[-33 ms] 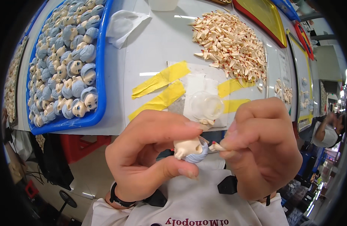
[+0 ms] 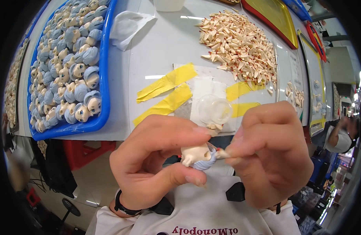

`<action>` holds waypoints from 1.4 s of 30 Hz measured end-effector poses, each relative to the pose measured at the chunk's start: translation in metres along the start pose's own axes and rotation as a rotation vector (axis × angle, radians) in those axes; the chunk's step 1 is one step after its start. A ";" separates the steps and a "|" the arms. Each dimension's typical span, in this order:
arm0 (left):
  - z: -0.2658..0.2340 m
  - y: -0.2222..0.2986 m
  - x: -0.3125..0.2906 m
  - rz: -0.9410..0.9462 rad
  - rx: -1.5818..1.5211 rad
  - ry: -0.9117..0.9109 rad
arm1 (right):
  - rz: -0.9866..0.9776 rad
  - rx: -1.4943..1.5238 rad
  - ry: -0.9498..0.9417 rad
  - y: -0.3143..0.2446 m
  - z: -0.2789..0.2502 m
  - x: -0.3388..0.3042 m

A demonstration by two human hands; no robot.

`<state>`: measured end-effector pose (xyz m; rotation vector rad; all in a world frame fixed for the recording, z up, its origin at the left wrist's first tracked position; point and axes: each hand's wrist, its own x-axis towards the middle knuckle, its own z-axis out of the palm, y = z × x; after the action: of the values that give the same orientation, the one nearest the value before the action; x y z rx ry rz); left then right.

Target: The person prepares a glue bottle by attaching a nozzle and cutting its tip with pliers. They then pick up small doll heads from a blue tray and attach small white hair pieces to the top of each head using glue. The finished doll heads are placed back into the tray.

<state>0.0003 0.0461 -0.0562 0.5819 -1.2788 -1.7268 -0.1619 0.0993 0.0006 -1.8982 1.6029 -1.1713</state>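
Observation:
My left hand [image 2: 159, 156] is closed around a doll head [image 2: 194, 154] with pale skin and light blue hair. The head is tilted, a small dark hole in its side showing, and its face is out of sight. Between thumb and fingertips, my right hand [image 2: 272, 152] pinches a small cream pointed ear piece [image 2: 222, 154] with a red end. That red end is right beside the blue hair; I cannot tell whether they touch. Just beyond the hands, a clear round plastic cup [image 2: 214, 109] stands on white paper, with a few cream pieces by its near rim.
A blue tray [image 2: 106, 98] full of similar doll heads stands at the left. A large pile of red-ended ear pieces [image 2: 241, 45] lies at the far right. Yellow tape strips [image 2: 165, 103] flank the paper. A white cloth [image 2: 129, 27] and a yellow tray [image 2: 272, 17] lie farther back.
My right hand has moved slightly left, bringing the ear piece closer to the doll head. My left hand and the head have stayed almost still.

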 end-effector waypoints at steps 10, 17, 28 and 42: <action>-0.004 0.004 -0.004 0.075 0.195 -0.062 | -0.112 -0.160 0.037 0.000 0.002 0.002; -0.006 0.001 -0.002 0.129 0.241 -0.036 | 0.008 0.010 -0.101 0.003 -0.018 -0.003; 0.022 0.009 0.008 0.527 0.824 -0.188 | 0.479 0.609 -0.120 -0.004 -0.021 -0.019; -0.040 0.044 0.014 0.434 1.417 0.244 | 0.720 -0.411 0.589 0.093 -0.171 -0.090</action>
<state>0.0416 0.0104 -0.0279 1.1086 -2.1127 -0.1642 -0.3537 0.1949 -0.0012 -0.9784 2.7010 -1.1666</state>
